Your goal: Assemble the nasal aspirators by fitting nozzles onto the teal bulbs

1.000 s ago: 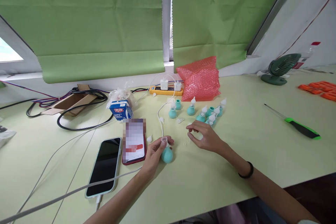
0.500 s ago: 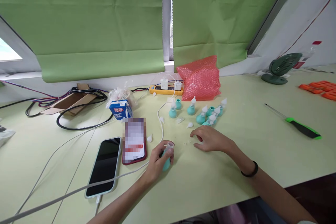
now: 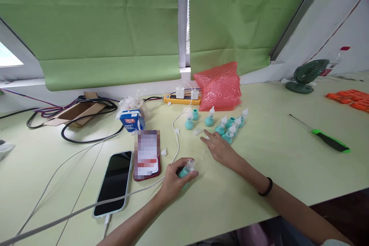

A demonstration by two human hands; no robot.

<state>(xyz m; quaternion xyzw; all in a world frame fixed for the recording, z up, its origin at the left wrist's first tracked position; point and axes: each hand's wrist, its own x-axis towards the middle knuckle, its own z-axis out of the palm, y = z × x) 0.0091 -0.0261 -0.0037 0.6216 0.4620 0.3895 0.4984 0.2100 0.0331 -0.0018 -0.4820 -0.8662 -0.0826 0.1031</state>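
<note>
My left hand [image 3: 173, 180] is wrapped round a teal bulb [image 3: 183, 172] with a clear collar at its top, tilted to the right just above the table. My right hand [image 3: 221, 148] is over a small white cone tip [image 3: 208, 137], its thumb and index finger apart on either side of it. Small clear rings [image 3: 202, 157] lie between the hands. Beyond my right hand stand several teal bulbs with white tips [image 3: 209, 120], and an uncapped one [image 3: 195, 114]. A clear piece [image 3: 197, 132] lies left of my right fingertips.
Two phones [image 3: 115, 184] and a white cable lie at the left, behind them a blue milk carton [image 3: 132, 121]. A yellow power strip [image 3: 181, 99] and pink bubble wrap [image 3: 220, 92] are at the back. A screwdriver [image 3: 330, 140] and fan [image 3: 307, 75] are right.
My right hand has moved forward and left, from beside the clear rings to the white cone tip. My left hand has tilted the teal bulb to the right.
</note>
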